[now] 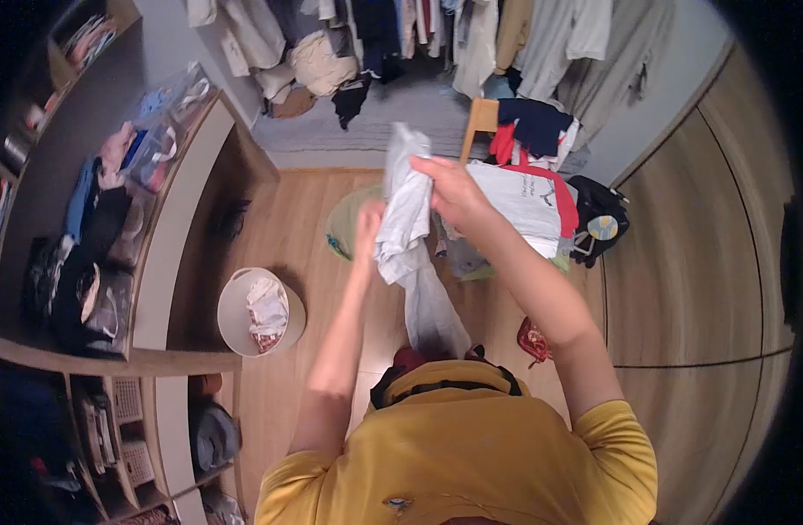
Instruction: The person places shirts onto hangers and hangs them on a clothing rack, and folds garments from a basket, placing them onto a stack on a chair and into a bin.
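Observation:
A crumpled white garment (405, 219) hangs in front of my body, its lower part trailing down toward my waist. My right hand (451, 187) is closed on its upper right edge, thumb lying over the cloth. Against the garment's left side is my left hand (369, 226), smeared by motion, so its fingers cannot be made out. Whether the garment is a shirt or something else is hidden by its folds.
To the left on the wooden floor stands a white basket (227, 319) with clothes inside. Shelves (178, 227) piled with clothes line the left. Hanging clothes (480, 44) fill the back. At right are a chair (480, 115), a white-and-red bag (528, 197) and a black backpack (594, 201).

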A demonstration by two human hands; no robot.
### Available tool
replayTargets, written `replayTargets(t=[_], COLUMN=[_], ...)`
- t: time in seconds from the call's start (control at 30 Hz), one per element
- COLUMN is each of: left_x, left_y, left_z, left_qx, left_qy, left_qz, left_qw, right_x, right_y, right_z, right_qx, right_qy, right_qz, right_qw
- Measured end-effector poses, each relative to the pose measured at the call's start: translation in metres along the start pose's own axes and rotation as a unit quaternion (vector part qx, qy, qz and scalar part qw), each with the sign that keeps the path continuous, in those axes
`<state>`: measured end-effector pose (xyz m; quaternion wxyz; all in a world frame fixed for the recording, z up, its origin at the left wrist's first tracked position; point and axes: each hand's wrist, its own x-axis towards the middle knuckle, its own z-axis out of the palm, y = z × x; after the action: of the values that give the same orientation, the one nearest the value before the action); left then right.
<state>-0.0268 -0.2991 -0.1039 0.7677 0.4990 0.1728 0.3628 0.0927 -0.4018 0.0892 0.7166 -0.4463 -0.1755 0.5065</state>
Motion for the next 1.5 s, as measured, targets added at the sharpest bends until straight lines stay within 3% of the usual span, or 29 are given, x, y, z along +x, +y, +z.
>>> replayTargets(t=[0.07, 0.1, 0.23, 0.3, 0.43, 0.47, 0.5, 0.57, 0.7, 0.77, 0.87, 1.0, 1.07, 1.1, 1.17, 1.27, 1.3, 1.4, 1.47, 1.5], left_x=[-0.073, -0.09, -0.123, -0.123, -0.108, -0.103, -0.098, -0.085, -0.072, -0.077, -0.078, -0.072, -0.074, -0.076, -0.08, -0.096, -0.096, -0.098, -0.101, -0.099], left_y=[-0.012, -0.037, -0.045, -0.037, -0.04, -0.039, -0.038, -0.035, -0.04, -0.045, -0.056, -0.079, -0.085, -0.095, -0.102, -0.105, -0.113, -0.109, -0.089, -0.089], left_z=[0.014, 0.0, -0.004, -0.002, -0.011, -0.009, -0.006, -0.003, -0.002, 0.007, 0.018, 0.013, 0.002, -0.006, -0.012, -0.003, -0.001, 0.019, 0.043, 0.046], left_qx=[0.089, 0.055, 0.057, 0.202, 0.365, 0.458, 0.455, 0.48, 0.512, 0.558, 0.565, 0.472, 0.337, 0.335, 0.224, 0.231, 0.231, 0.282, 0.057, 0.057], left_qy=[0.041, 0.068, 0.054, 0.038, 0.021, 0.055, 0.059, 0.164, 0.217, 0.263, 0.303, 0.367, 0.327, 0.328, 0.248, 0.228, 0.227, 0.094, 0.015, 0.01], left_qz=[-0.059, -0.111, -0.057, -0.025, -0.067, -0.009, -0.004, 0.021, 0.058, 0.146, 0.113, 0.113, 0.067, 0.063, 0.042, 0.067, 0.063, 0.016, -0.051, -0.053], left_qw=[0.993, 0.99, 0.995, 0.978, 0.928, 0.887, 0.889, 0.861, 0.829, 0.774, 0.759, 0.794, 0.881, 0.881, 0.942, 0.943, 0.944, 0.955, 0.997, 0.997], right_x=[0.005, 0.009, 0.019, 0.02, 0.009, 0.004, 0.002, -0.003, -0.017, -0.018, -0.013, -0.002, 0.004, -0.009, -0.012, -0.024, -0.031, -0.046, -0.054, -0.057], right_y=[0.0, 0.0, -0.01, -0.024, -0.058, -0.068, -0.076, -0.091, -0.122, -0.135, -0.148, -0.16, -0.172, -0.17, -0.181, -0.191, -0.192, -0.199, -0.207, -0.211], right_z=[-0.006, -0.006, 0.007, 0.022, 0.047, 0.056, 0.058, 0.065, 0.081, 0.088, 0.095, 0.096, 0.088, 0.102, 0.085, 0.073, 0.074, 0.067, 0.061, 0.057], right_qx=[0.049, 0.071, 0.141, 0.222, 0.204, 0.229, 0.241, 0.242, 0.226, 0.211, 0.205, 0.179, 0.163, 0.148, 0.148, 0.14, 0.148, 0.158, 0.15, 0.151], right_qy=[0.018, 0.026, 0.07, 0.074, 0.045, 0.039, 0.011, 0.007, 0.008, -0.001, 0.008, 0.008, -0.031, 0.008, -0.118, -0.195, -0.189, -0.234, -0.188, -0.184], right_qz=[-0.007, -0.011, 0.012, 0.007, -0.07, -0.078, -0.087, -0.12, -0.188, -0.21, -0.222, -0.211, -0.188, -0.2, -0.141, -0.087, -0.075, -0.05, -0.088, -0.092], right_qw=[0.999, 0.997, 0.987, 0.972, 0.976, 0.969, 0.967, 0.963, 0.956, 0.955, 0.953, 0.961, 0.968, 0.969, 0.972, 0.967, 0.968, 0.958, 0.967, 0.967])
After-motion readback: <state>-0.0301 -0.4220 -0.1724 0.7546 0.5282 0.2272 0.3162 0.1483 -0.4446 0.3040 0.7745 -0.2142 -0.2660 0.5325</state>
